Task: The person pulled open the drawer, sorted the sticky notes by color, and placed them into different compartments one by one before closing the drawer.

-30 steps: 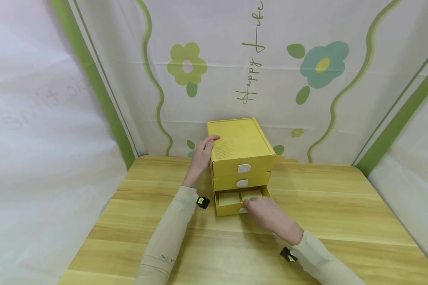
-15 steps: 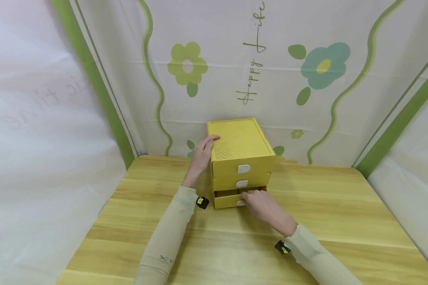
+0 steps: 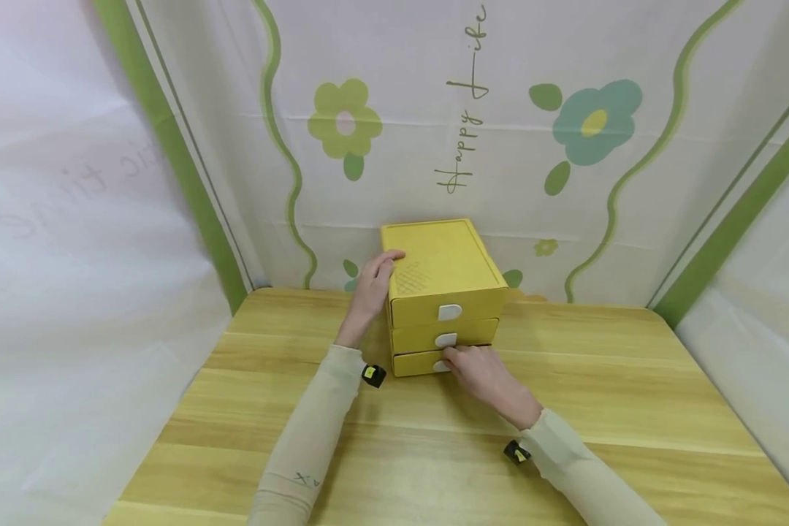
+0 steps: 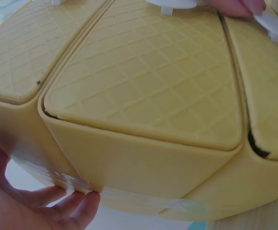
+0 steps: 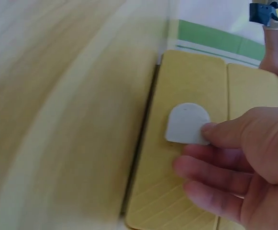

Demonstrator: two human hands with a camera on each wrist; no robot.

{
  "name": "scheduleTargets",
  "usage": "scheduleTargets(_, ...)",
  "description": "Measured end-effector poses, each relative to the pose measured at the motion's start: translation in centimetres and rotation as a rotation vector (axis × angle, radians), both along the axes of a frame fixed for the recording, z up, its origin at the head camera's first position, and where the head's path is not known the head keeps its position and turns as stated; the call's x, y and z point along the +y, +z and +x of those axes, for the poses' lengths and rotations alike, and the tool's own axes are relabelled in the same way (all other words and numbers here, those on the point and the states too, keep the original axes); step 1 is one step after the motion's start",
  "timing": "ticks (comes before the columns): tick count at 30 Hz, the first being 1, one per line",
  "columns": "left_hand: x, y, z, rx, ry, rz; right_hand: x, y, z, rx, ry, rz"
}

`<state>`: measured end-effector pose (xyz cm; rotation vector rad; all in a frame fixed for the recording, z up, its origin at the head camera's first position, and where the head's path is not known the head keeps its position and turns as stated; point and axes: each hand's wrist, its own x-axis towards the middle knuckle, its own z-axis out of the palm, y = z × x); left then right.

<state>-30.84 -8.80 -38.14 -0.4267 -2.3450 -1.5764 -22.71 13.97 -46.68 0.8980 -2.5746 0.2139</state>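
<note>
A yellow three-drawer storage box (image 3: 443, 256) stands on the table, each drawer bearing a white tab handle. My left hand (image 3: 371, 291) rests against its left side, fingertips reaching the top edge; in the left wrist view those fingers (image 4: 76, 203) touch the side near a strip of clear tape. At the bottom drawer (image 3: 414, 364), my right hand (image 3: 486, 376) pinches the white handle (image 5: 187, 123) between thumb and fingers. Only a thin dark gap shows along that drawer's upper edge. The middle drawer (image 3: 414, 338) and top drawer (image 3: 417, 309) sit pushed in.
The wood-grain table (image 3: 598, 409) extends to both sides and in front of the box. Right behind the box hangs a white curtain (image 3: 408, 146) with flowers and lettering. Further curtain panels close off the left and right. Both wrists wear small black devices.
The bottom drawer has slid inward from well out, hiding the pale blocks inside it. My right hand moved back with its handle. The left hand stayed on the box.
</note>
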Motion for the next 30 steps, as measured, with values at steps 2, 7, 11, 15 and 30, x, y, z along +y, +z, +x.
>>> scheduleTargets(2, 0.0, 0.0, 0.1, -0.001, 0.005, -0.002, 0.1, -0.4, -0.1, 0.006, -0.006, -0.015)
scheduleTargets(7, 0.1, 0.0, 0.1, -0.003, 0.001, 0.003, 0.2, -0.8, -0.3, 0.030, -0.013, -0.052)
scheduleTargets(11, 0.1, 0.2, 0.2, -0.001, -0.004, -0.001, 0.1, -0.9, -0.4, 0.046, -0.017, -0.064)
scheduleTargets(15, 0.0, 0.2, 0.2, -0.003, 0.002, -0.009, 0.0, -0.8, -0.3, 0.020, -0.026, -0.062)
scheduleTargets(30, -1.0, 1.0, -0.7, -0.023, -0.110, -0.113, 1.2, 1.1, 0.1, -0.097, 0.019, -0.091)
